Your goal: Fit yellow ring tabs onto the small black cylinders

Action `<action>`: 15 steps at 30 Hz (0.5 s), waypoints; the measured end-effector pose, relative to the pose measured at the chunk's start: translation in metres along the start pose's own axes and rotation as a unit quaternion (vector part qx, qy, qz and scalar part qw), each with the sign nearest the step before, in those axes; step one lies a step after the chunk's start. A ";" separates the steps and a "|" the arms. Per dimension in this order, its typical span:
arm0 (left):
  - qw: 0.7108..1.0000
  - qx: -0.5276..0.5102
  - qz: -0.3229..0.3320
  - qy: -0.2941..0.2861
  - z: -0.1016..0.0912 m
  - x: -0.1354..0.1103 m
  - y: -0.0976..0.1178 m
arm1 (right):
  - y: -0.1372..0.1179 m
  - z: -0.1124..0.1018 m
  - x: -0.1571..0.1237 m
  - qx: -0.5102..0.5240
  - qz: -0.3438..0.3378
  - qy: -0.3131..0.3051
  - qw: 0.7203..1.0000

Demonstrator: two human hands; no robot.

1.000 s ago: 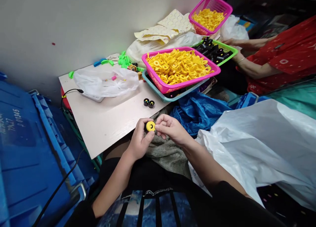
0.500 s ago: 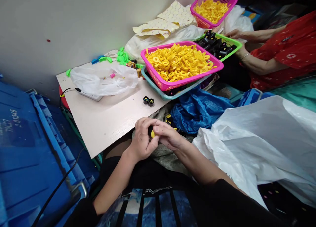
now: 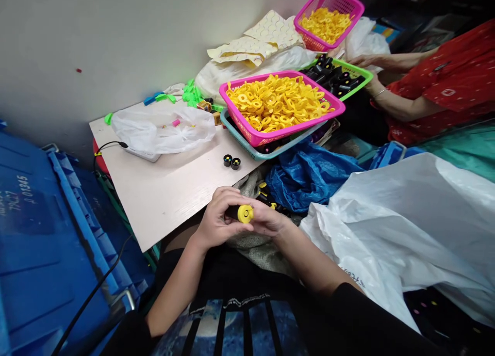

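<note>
Beside the pale tabletop [image 3: 166,201], I held the left hand [image 3: 214,219] and right hand [image 3: 269,217] together, fingers of both grasping a yellow-ended black piece [image 3: 243,213].

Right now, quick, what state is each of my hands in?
Left hand: closed, holding a black tube with a yellow cap.
Right hand: at the cap's edge; fingers partly hidden, so its grip cannot be told.

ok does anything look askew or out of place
Yes, the nearer pink basket sits askew on the teal tray, which seems to jut past the edge of the table, so the stack looks precarious.
</note>
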State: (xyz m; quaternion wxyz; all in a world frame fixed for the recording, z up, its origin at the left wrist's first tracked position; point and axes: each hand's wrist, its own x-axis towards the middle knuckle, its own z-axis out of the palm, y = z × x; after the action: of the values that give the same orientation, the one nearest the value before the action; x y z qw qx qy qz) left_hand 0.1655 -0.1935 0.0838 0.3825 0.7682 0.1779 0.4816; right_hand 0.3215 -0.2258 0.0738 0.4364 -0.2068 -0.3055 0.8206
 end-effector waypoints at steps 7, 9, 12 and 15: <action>0.997 0.047 -0.011 -0.064 -0.004 0.004 0.008 | 0.004 0.013 0.001 -0.153 -0.068 0.121 0.978; 0.994 0.065 -0.023 -0.081 -0.002 0.005 0.012 | 0.006 0.013 -0.001 -0.158 -0.069 0.141 0.975; 0.990 0.079 -0.018 -0.116 0.001 0.009 0.010 | -0.004 0.003 -0.010 -0.255 -0.102 0.163 0.948; 0.986 0.114 -0.051 -0.112 -0.003 0.016 -0.012 | -0.030 -0.023 -0.026 -0.487 -0.121 0.225 0.835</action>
State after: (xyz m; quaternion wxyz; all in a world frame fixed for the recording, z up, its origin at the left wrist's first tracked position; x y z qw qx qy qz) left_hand 0.1717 -0.1742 0.0850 0.3337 0.8457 0.2271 0.3490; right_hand 0.3670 -0.2275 0.0793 0.4316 -0.5333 -0.5815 0.4373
